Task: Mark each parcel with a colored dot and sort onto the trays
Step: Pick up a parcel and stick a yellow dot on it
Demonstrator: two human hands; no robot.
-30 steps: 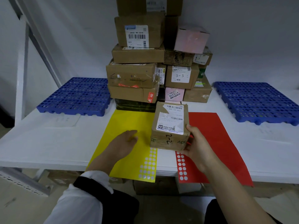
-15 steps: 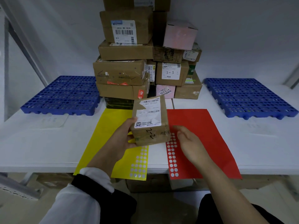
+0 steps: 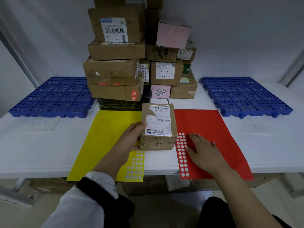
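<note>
A small brown parcel [image 3: 158, 127] marked "2-2" is gripped at its left side by the left hand [image 3: 131, 139], between the yellow sticker sheet [image 3: 107, 137] and the red sticker sheet [image 3: 213, 125]. The right hand [image 3: 202, 148] is laid flat on the red sheet with its fingers straight. Both sheets are spread on a white table [image 3: 41, 148]. Stacked cartons [image 3: 118, 71] are piled behind against a pale wall, flanked by the left blue tray [image 3: 52, 96] and the right blue tray [image 3: 245, 96].

On my feed the parcel [image 3: 158, 127] has changed hands: a second ago the right hand [image 3: 203, 150] gripped its lower right corner while the left hand [image 3: 131, 139] lay on the yellow sheet [image 3: 108, 137]. Now the left hand grips the parcel's left side, and the right hand has come down flat on the red sheet [image 3: 213, 125]
</note>
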